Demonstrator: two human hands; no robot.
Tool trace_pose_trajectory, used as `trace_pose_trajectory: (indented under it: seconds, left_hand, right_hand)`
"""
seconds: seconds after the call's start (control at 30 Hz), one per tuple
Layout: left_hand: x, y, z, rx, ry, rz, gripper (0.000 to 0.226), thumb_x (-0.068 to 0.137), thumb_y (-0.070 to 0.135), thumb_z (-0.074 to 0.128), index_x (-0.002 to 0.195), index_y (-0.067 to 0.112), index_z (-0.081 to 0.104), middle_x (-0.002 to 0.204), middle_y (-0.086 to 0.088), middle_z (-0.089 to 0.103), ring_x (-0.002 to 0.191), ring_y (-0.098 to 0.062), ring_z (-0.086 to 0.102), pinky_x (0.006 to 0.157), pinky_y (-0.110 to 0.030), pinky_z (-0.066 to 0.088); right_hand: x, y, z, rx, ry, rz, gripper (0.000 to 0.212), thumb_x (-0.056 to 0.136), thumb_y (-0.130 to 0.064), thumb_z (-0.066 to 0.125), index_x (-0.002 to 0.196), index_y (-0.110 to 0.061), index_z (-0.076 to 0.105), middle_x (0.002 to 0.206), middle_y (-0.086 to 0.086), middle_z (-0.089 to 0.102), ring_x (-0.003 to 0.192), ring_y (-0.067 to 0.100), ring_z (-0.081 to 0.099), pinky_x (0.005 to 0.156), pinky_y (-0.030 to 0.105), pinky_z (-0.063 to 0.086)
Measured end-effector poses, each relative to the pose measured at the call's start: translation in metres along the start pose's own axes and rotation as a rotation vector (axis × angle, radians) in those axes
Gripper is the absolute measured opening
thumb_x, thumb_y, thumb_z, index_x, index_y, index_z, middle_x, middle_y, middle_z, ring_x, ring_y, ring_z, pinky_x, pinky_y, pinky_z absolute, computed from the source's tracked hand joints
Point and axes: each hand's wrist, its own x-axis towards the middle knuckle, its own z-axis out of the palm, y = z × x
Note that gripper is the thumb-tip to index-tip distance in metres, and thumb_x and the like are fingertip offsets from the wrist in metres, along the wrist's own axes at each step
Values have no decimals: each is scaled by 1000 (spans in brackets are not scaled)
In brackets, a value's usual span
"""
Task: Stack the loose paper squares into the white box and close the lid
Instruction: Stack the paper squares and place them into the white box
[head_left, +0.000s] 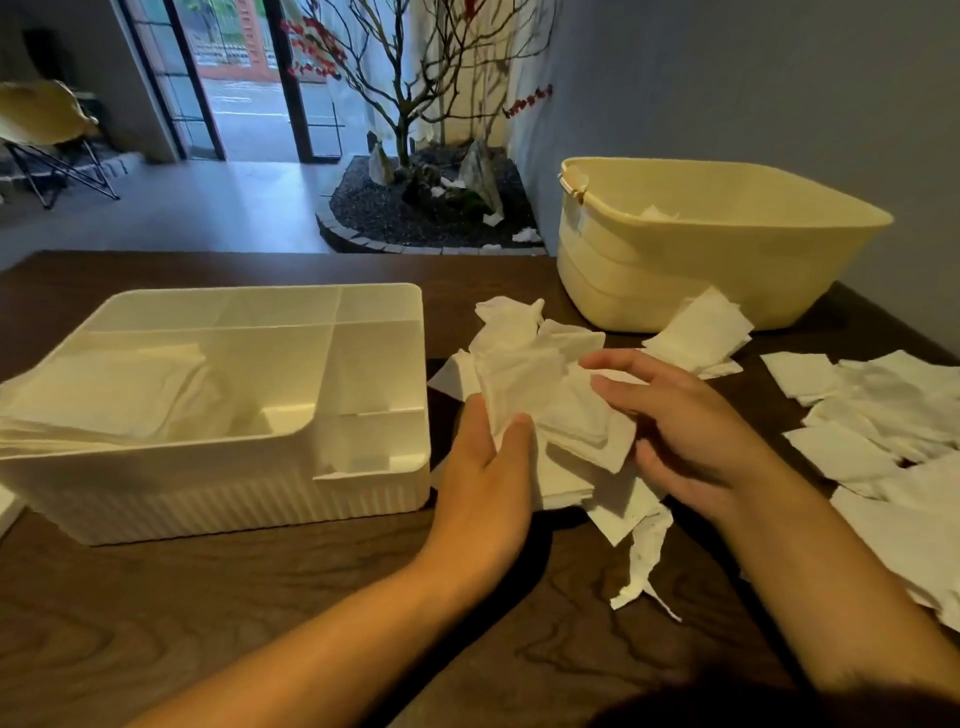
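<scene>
The white box stands open on the left of the dark table, with several paper squares stacked in its large compartment. Just right of the box lies a rumpled bunch of paper squares. My left hand grips the bunch's left edge, thumb on top. On the bunch's right side rests my right hand, its fingers loosely bent over the sheets. No lid shows in view, apart from a white sliver at the far left edge.
A cream plastic tub stands at the back right with a paper scrap inside. More loose squares are spread over the right of the wooden table; a few lean by the tub. A torn strip hangs near my right wrist.
</scene>
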Motion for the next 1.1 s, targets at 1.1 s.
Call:
trace_pose_trajectory:
  seconds: [1.1]
  left_hand:
    - [-2,4,-4,-234,-4,-44,26,105,27,44,125,38,57,113,13,74,105,-10,71,89,-30,59]
  right_hand:
    - [-9,1,6,-166,-143,91,47,85,9,63,121,-21,64,94,20,66,73,28,56,53,29,47]
